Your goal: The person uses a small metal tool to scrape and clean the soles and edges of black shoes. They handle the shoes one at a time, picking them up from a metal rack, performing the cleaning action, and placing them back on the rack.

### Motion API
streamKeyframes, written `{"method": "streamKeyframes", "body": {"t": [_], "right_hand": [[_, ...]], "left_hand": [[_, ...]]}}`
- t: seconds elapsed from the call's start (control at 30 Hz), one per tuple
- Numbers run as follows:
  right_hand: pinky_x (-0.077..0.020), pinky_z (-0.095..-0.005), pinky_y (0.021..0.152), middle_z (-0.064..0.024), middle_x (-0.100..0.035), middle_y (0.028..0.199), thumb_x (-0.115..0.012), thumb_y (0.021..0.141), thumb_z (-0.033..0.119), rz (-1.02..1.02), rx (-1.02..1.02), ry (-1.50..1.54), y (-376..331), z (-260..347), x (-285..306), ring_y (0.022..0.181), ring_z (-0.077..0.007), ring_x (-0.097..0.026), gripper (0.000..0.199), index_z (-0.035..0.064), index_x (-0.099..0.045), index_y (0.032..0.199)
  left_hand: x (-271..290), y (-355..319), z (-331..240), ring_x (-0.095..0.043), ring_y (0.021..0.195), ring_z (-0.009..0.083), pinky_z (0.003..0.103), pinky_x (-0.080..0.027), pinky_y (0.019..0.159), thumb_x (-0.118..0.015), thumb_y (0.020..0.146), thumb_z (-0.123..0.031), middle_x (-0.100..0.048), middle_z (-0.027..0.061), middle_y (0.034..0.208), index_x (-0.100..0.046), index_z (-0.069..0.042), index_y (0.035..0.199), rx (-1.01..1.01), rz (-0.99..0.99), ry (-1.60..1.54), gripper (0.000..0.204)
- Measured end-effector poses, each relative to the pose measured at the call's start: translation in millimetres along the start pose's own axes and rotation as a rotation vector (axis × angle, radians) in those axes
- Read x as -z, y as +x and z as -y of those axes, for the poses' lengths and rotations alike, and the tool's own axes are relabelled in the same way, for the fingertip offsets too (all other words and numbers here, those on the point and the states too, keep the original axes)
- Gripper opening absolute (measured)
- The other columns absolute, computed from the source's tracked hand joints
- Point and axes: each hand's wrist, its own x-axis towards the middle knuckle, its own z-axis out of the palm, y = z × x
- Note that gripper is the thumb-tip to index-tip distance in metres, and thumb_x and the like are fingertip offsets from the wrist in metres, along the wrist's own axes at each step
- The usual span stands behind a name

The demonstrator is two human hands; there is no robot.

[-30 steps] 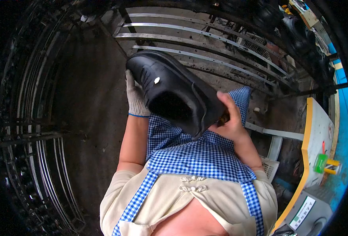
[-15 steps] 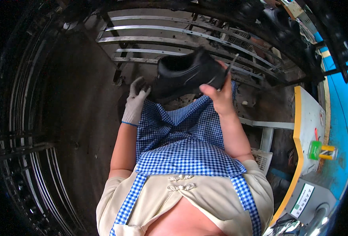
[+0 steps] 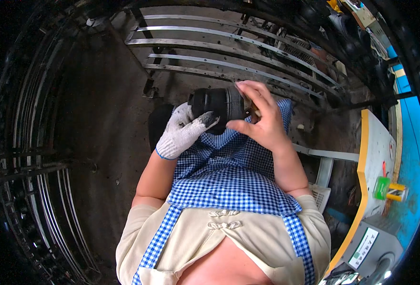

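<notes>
Holding a black shoe [image 3: 213,102] up over the lap, approx. mid-view, the wearer has both hands at it in the head cam, the only view. L hand [image 3: 177,130], in a whitish glove w/ dark-stained thumb tip, is clamped on the shoe's L part, thumb across the near side, rest of the fingers mostly hidden behind. R hand [image 3: 267,121], bare, arches round the R end, thumb & fingers well apart w/ the shoe edge betw. them; can't tell if they press firmly. Something brownish shows by the R palm, too small to ID. Checked apron [image 3: 236,190] is below, metal rack [image 3: 181,43] beyond, table [image 3: 376,135] w/ yellow edge off to R, green-&-yellow item [image 3: 384,188] on it. Risks, my guess: shoe could twist or slip if L thumb eases off, esp. w/ slick glove fabric & R grip so wide; a drop could mean apron, then dark floor [image 3: 112,128], poss. scuffs. Stained thumb might also smudge the upper, & a hard R squeeze could dent it.
</notes>
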Motion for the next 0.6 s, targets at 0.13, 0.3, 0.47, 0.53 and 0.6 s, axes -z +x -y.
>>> {"method": "streamKeyframes", "body": {"t": [0.13,0.3,0.47,0.53,0.6], "right_hand": [[-0.0537,-0.0291,0.058,-0.0055,-0.062,0.093,-0.079,0.074,0.014,0.035,0.014,-0.055,6,14,15,0.071,-0.0184,-0.067,0.026,0.0077,-0.072,0.099],[-0.0531,-0.0295,0.056,-0.0036,-0.061,0.090,-0.075,0.070,0.007,0.113,0.194,-0.343,16,28,18,0.071,-0.0172,-0.065,0.022,0.0060,-0.069,0.092],[-0.0521,-0.0271,0.053,-0.0045,-0.055,0.082,-0.071,0.069,0.010,0.191,0.334,-0.643,19,37,13,0.070,-0.0142,-0.063,0.019,0.0044,-0.064,0.086],[-0.0516,-0.0255,0.052,-0.0045,-0.053,0.081,-0.071,0.068,0.012,0.205,0.371,-0.660,22,34,11,0.068,-0.0135,-0.062,0.020,0.0050,-0.063,0.084],[-0.0510,-0.0247,0.051,-0.0043,-0.052,0.080,-0.072,0.067,0.014,0.210,0.406,-0.641,26,31,10,0.068,-0.0131,-0.061,0.020,0.0057,-0.061,0.082]], "left_hand": [[-7,-2,2,-0.062,0.097,0.0131,0.027,-0.051,0.085,-0.065,0.088,-0.007,-0.066,0.0063,0.110,-0.061,-0.001,0.119,-0.147,0.008,0.128,0.032],[-10,-2,-5,-0.063,0.096,0.0165,0.030,-0.050,0.085,-0.069,0.083,-0.006,-0.067,0.0086,0.107,-0.061,0.000,0.117,-0.341,-0.029,0.499,0.035],[-12,-5,-13,-0.064,0.095,0.0213,0.032,-0.051,0.084,-0.074,0.076,-0.006,-0.066,0.0115,0.105,-0.062,-0.001,0.114,-0.512,-0.062,0.765,0.041],[-12,-5,-14,-0.064,0.095,0.0227,0.032,-0.051,0.084,-0.075,0.075,-0.006,-0.066,0.0115,0.105,-0.061,-0.002,0.115,-0.538,-0.068,0.824,0.043],[-10,-6,-10,-0.064,0.095,0.0235,0.033,-0.051,0.084,-0.075,0.074,-0.006,-0.066,0.0115,0.105,-0.062,-0.002,0.115,-0.520,-0.083,0.840,0.043]]}}
